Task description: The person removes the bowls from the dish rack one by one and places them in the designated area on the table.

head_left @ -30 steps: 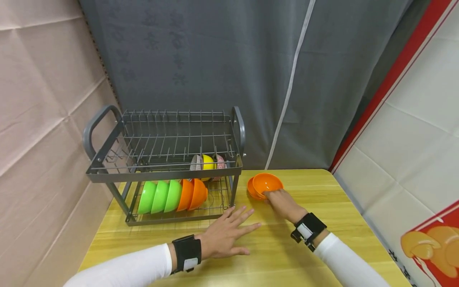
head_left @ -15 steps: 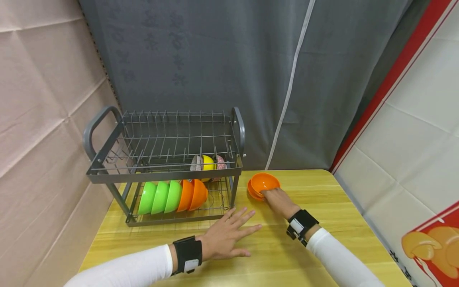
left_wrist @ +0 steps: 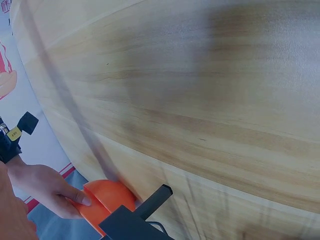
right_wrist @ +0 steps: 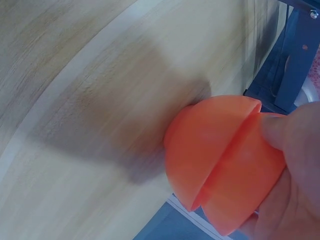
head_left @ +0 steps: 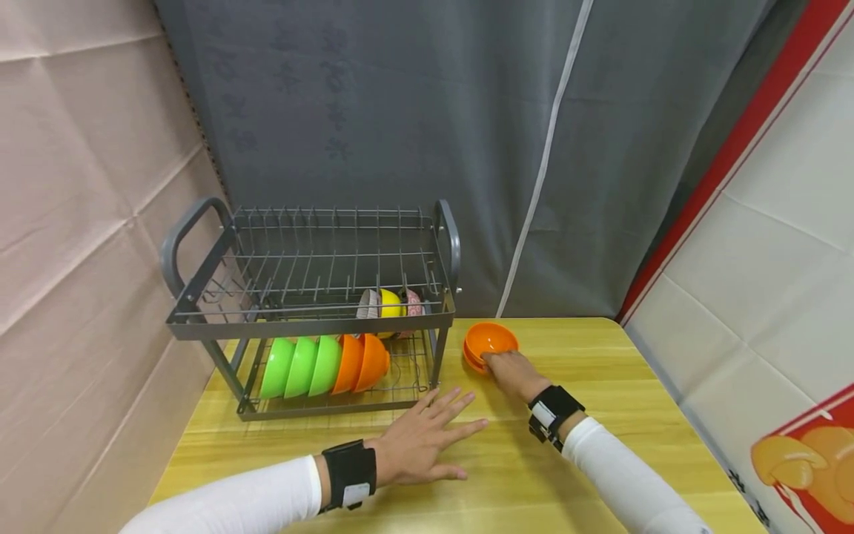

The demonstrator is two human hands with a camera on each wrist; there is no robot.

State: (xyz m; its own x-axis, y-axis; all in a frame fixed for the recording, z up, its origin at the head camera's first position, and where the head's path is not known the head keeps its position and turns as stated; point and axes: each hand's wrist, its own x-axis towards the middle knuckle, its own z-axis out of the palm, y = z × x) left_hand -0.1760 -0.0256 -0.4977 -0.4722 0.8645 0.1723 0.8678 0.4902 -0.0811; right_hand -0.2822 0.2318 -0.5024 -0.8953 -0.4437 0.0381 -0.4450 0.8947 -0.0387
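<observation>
My right hand [head_left: 515, 373] pinches the near rim of an orange bowl [head_left: 492, 337]. That bowl sits nested in a second orange bowl [right_wrist: 207, 135], which stands on the table to the right of the dish rack [head_left: 313, 326]. In the right wrist view the thumb lies on the outside of the held bowl [right_wrist: 245, 172], and the other fingertips are partly hidden. With its fingers spread, my left hand [head_left: 420, 441] is near the rack's front right corner and holds nothing.
On the rack's lower tier lean several green bowls [head_left: 300, 367] and two orange bowls [head_left: 360, 363]. Behind them are a yellow cup [head_left: 390, 302] and a pink patterned cup [head_left: 414, 304]. A grey curtain [head_left: 400, 111] hangs behind the table [head_left: 587, 348].
My right hand has shifted slightly left with the upper orange bowl, bringing it more fully over the lower one. The left hand has stayed put.
</observation>
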